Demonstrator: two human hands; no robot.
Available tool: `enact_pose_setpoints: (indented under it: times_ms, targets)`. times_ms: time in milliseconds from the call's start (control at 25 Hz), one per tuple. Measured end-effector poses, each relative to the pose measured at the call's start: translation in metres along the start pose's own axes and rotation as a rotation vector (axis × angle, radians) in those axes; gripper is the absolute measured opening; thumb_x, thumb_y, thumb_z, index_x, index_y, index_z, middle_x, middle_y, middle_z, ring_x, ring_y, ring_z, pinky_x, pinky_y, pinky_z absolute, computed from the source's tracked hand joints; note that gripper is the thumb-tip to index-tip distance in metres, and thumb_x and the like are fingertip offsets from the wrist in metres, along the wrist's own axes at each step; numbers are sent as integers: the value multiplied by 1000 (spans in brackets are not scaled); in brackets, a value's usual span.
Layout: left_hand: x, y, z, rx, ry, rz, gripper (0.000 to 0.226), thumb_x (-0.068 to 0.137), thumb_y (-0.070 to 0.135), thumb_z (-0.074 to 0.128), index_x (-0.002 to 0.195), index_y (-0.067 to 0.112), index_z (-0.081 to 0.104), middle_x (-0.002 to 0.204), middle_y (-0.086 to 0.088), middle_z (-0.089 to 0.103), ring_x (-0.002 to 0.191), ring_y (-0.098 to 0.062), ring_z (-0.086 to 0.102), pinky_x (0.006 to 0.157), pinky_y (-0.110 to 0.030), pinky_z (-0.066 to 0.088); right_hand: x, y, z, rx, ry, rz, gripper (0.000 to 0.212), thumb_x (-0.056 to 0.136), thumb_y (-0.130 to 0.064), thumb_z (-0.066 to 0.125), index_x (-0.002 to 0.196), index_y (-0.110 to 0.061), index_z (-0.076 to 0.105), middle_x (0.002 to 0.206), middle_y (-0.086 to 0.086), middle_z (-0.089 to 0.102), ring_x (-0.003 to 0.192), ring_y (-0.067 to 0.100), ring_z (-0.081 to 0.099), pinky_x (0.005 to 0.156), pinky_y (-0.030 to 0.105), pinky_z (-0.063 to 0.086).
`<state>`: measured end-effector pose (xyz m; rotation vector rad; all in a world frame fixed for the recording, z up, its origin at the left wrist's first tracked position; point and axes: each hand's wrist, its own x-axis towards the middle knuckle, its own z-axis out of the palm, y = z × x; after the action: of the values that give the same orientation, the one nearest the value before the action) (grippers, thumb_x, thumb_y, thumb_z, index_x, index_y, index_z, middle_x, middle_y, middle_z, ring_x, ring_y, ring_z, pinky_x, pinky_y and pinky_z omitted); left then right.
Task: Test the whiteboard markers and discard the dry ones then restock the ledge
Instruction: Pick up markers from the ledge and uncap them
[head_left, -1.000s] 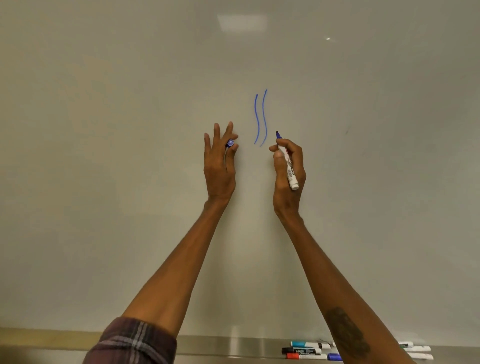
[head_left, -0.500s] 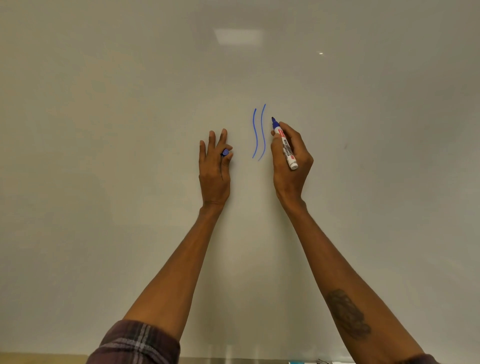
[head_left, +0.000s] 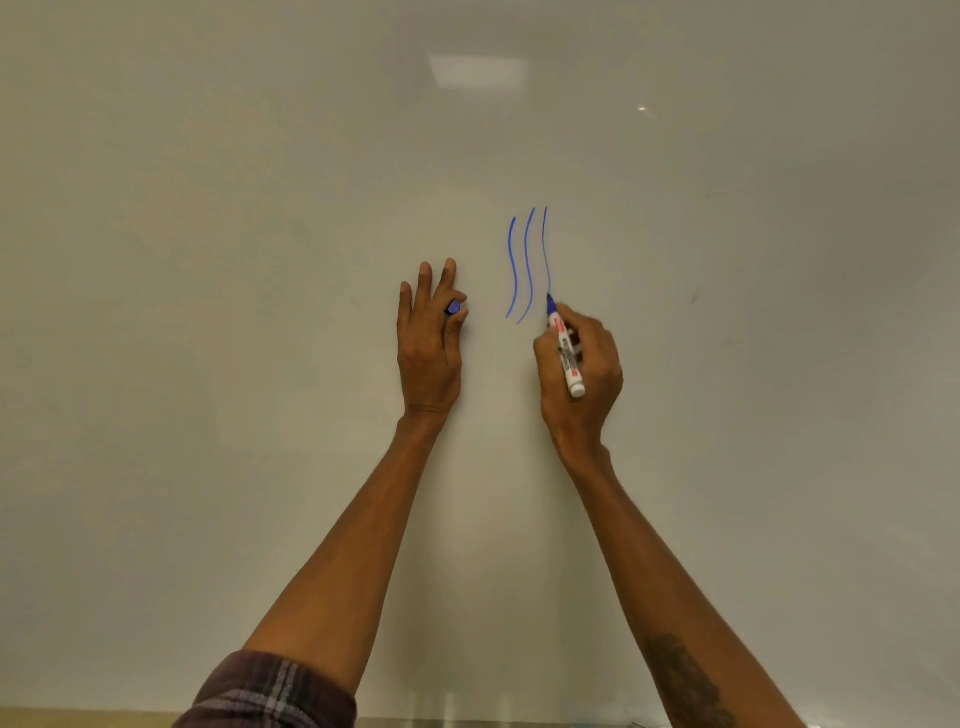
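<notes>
Mid-test, the right hand (head_left: 597, 374) grips the blue marker (head_left: 568, 356), tip at the wavy strokes' (head_left: 525, 265) right edge, while the left hand (head_left: 426, 353), left of them, pinches its cap (head_left: 453, 308); recapping likely follows.

whiteboard (head_left: 208, 260): seen as pale grey-white | wavy lines (head_left: 527, 265): drawn in blue | marker (head_left: 567, 358): bodied in white, tipped blue, labelled red-black | cap (head_left: 453, 307): coloured blue | sleeve (head_left: 270, 691): checked in maroon and grey

R hand (head_left: 597, 374) grips blue marker (head_left: 569, 361), tip touching 3rd line (head_left: 545, 249); L hand (head_left: 426, 353) pinches cap (head_left: 453, 308).
</notes>
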<state>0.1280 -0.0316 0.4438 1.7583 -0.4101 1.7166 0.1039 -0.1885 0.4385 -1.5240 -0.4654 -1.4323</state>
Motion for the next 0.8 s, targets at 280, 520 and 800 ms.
enact_pose_setpoints:
  times_ms: [280,520,800]
  targets:
    - [-1,-3,1,11,-4,35,29,104,17,45,122,2,61,147,-5,51,148,-18,29,123,-41,22,52,-20,-2,134,114,75,25,91,-21,62,111,-9,71,94,0,71,85,17,64,74,34,54]
    - [-2,-2,1,21,-16,18,30,104,17,45,125,1,60,148,-5,51,147,-20,30,123,-42,22,41,-2,-9,-48,-10,-49,30,87,-16,63,115,-12,69,90,1,68,80,21,60,70,35,50]
    - [-1,12,-13,-109,-116,-125,33,105,21,45,134,11,55,154,9,38,150,-9,22,125,-32,14,-28,2,-30,443,-200,380,24,92,-10,61,116,-7,65,101,9,70,84,19,66,77,39,57]
